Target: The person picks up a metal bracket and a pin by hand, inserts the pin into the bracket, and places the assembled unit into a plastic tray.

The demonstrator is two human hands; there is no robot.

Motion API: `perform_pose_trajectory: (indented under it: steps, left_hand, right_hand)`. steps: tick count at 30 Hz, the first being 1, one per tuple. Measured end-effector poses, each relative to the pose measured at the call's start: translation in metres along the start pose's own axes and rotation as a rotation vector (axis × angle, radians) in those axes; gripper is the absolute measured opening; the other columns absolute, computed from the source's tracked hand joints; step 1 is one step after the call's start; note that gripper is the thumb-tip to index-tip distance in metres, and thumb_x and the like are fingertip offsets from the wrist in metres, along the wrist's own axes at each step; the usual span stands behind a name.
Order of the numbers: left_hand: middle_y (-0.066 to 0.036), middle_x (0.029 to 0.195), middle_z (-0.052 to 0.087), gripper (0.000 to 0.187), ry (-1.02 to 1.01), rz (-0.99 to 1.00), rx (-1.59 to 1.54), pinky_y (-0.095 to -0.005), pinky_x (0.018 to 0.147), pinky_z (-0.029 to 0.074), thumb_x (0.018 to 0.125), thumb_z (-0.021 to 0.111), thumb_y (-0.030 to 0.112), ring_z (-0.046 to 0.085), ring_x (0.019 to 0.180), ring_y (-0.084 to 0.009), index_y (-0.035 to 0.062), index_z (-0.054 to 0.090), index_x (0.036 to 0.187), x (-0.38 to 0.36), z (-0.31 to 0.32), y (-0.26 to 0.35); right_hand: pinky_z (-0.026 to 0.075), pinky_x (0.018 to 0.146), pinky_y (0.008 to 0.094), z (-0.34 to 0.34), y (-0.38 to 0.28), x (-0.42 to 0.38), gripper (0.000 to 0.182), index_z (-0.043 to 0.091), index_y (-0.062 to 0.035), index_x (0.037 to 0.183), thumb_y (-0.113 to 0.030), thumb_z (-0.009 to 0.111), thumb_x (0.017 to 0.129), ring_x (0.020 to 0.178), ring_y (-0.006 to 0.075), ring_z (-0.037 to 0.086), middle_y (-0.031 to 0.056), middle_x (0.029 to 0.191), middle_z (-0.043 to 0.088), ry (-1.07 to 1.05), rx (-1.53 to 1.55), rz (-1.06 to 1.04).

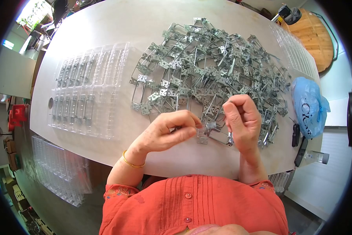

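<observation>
A large heap of silvery metal wire-and-plate brackets [207, 66] lies on the table in front of me. My left hand [166, 131] is at the heap's near edge, fingers curled and thumb pressed inward. At its fingertips is a metal bracket [211, 126], partly blurred, reaching across towards my right hand. My right hand [244, 123] is closed, thumb against the bent index finger; what it pinches, if anything, is too small to make out. To the left, a clear plastic tray [115, 111] has two rows of brackets [72, 107] standing in its left compartments.
A blue plastic bag [310, 107] sits at the table's right side, near black objects [296, 135] and a clear bottle [317, 157]. More clear trays [295, 51] lie at the far right. Stacked trays [62, 168] stand below the table's left edge.
</observation>
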State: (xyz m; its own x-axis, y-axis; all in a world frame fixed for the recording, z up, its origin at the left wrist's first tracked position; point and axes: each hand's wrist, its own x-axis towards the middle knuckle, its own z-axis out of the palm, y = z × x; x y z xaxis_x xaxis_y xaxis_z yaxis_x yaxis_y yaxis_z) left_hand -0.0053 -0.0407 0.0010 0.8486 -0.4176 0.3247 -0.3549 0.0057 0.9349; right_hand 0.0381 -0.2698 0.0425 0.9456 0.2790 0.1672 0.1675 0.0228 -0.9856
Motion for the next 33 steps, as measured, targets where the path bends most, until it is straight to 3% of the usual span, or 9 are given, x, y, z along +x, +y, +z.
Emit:
perform_pose_trajectory:
  steps: [2, 4, 6, 8, 11, 20, 22, 29, 33]
  left_hand:
    - [-0.015, 0.108, 0.072, 0.016, 0.191, -0.301, -0.377, -0.0231, 0.054, 0.045, 0.101, 0.061, 0.013, 0.058, 0.063, -0.0098, 0.002, 0.063, 0.09, -0.004, -0.005, 0.004]
    - [-0.019, 0.107, 0.072, 0.021, 0.214, -0.334, -0.421, -0.0217, 0.051, 0.043, 0.105, 0.058, 0.021, 0.059, 0.063, -0.0108, 0.0035, 0.061, 0.094, -0.003, -0.007, 0.004]
    - [-0.021, 0.106, 0.072, 0.023, 0.345, -0.339, -0.727, -0.0215, 0.048, 0.04, 0.106, 0.058, 0.025, 0.061, 0.064, -0.0134, 0.0055, 0.058, 0.094, -0.002, -0.005, 0.004]
    - [-0.021, 0.107, 0.072, 0.023, 0.341, -0.331, -0.737, -0.0217, 0.046, 0.039, 0.107, 0.056, 0.026, 0.062, 0.063, -0.0142, 0.0068, 0.055, 0.094, -0.002, -0.006, 0.003]
    - [-0.021, 0.108, 0.071, 0.022, 0.334, -0.331, -0.8, -0.0221, 0.045, 0.038, 0.107, 0.056, 0.025, 0.062, 0.062, -0.0148, 0.0071, 0.054, 0.095, -0.002, -0.007, 0.002]
    - [-0.022, 0.11, 0.071, 0.021, 0.304, -0.329, -0.763, -0.0229, 0.044, 0.038, 0.108, 0.054, 0.023, 0.061, 0.061, -0.0149, 0.0062, 0.054, 0.095, -0.003, -0.007, 0.002]
    - [-0.019, 0.105, 0.073, 0.024, 0.306, -0.299, -0.788, -0.0217, 0.05, 0.041, 0.108, 0.055, 0.025, 0.057, 0.064, -0.0089, 0.0028, 0.06, 0.103, -0.003, -0.007, 0.004]
    - [-0.018, 0.105, 0.073, 0.023, 0.301, -0.295, -0.731, -0.0208, 0.05, 0.04, 0.107, 0.057, 0.025, 0.057, 0.064, -0.008, 0.0028, 0.061, 0.102, -0.004, -0.007, 0.004]
    - [-0.017, 0.104, 0.073, 0.025, 0.248, -0.302, -0.705, -0.0203, 0.05, 0.04, 0.106, 0.058, 0.027, 0.057, 0.065, -0.0077, 0.003, 0.062, 0.1, -0.004, -0.006, 0.008]
  right_hand:
    - [0.042, 0.054, 0.0191, 0.001, -0.005, 0.0, 0.001, 0.06, -0.0036, 0.102, -0.003, 0.06, 0.102, 0.063, 0.0016, 0.053, -0.0017, 0.079, 0.061, 0.011, 0.039, 0.02]
    - [0.052, 0.059, 0.02, 0.004, -0.01, -0.002, 0.005, 0.059, -0.0017, 0.105, 0.0, 0.061, 0.101, 0.07, 0.0056, 0.064, 0.0034, 0.086, 0.067, 0.031, 0.118, 0.066]
    - [0.054, 0.062, 0.0212, 0.01, -0.006, -0.003, 0.008, 0.059, -0.0014, 0.106, 0.001, 0.062, 0.099, 0.074, 0.0079, 0.067, 0.0055, 0.089, 0.068, 0.024, 0.098, 0.026]
    - [0.057, 0.064, 0.0223, 0.011, 0.001, -0.005, 0.011, 0.06, -0.0011, 0.107, 0.003, 0.063, 0.098, 0.078, 0.0101, 0.07, 0.0075, 0.093, 0.07, 0.017, 0.076, -0.014]
    - [0.059, 0.064, 0.0245, 0.011, 0.015, -0.006, 0.017, 0.061, -0.0006, 0.109, 0.005, 0.068, 0.094, 0.077, 0.0113, 0.072, 0.0114, 0.1, 0.072, -0.03, -0.12, -0.242]
    - [0.058, 0.06, 0.027, 0.011, 0.019, -0.002, 0.022, 0.062, -0.0006, 0.106, 0.006, 0.073, 0.089, 0.073, 0.0182, 0.074, 0.0157, 0.098, 0.074, -0.05, -0.401, -0.515]
    - [0.058, 0.06, 0.0279, 0.011, 0.02, -0.002, 0.023, 0.063, -0.0011, 0.105, 0.007, 0.074, 0.087, 0.073, 0.0197, 0.073, 0.0156, 0.098, 0.074, -0.046, -0.418, -0.54]
    - [0.059, 0.061, 0.0307, 0.013, 0.02, 0.002, 0.028, 0.063, -0.0025, 0.105, 0.009, 0.076, 0.082, 0.074, 0.0257, 0.073, 0.0149, 0.096, 0.073, -0.035, -0.505, -0.675]
    - [0.059, 0.062, 0.0312, 0.014, 0.018, 0.005, 0.029, 0.063, -0.0016, 0.104, 0.008, 0.077, 0.081, 0.076, 0.0245, 0.074, 0.0154, 0.1, 0.073, -0.069, -0.554, -0.705]
